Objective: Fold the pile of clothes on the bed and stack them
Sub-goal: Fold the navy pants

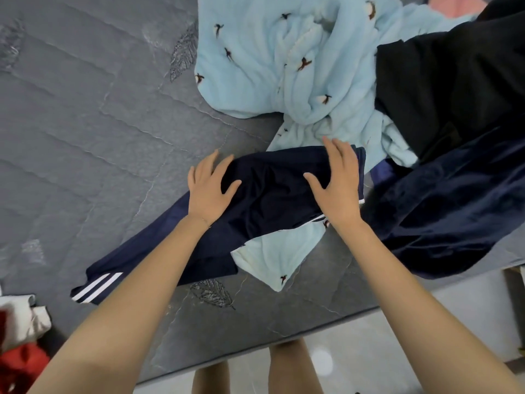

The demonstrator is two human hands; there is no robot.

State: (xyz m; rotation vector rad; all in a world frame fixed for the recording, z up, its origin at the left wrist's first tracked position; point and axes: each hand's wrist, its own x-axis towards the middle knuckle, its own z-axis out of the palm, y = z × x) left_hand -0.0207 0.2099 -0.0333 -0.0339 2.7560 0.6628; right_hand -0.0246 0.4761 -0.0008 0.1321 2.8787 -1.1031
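Pressing flat on the navy striped track pants (pixel 264 194), the left hand (pixel 208 187) and right hand (pixel 339 184) lie with fingers spread, pinching nothing. The pants sit near the grey bed's (pixel 85 123) front edge, their long axis running from the right hand down-left to the striped cuff. The left hand is nearer that cuff, which likely gets folded up. Light blue fleece (pixel 284 66) lies beyond.

Four garments on one bed (pixel 85 109): one striped navy piece (pixel 264 194) at centre, one pale-blue fleece (pixel 270 66) upper middle, one black piece (pixel 440 95) upper right, one dark-blue velvet (pixel 440 209) at right. Two grips: left grip (pixel 208 186), right grip (pixel 339 183). Lower left: one red cloth (pixel 22 362), one white cloth (pixel 20 317).
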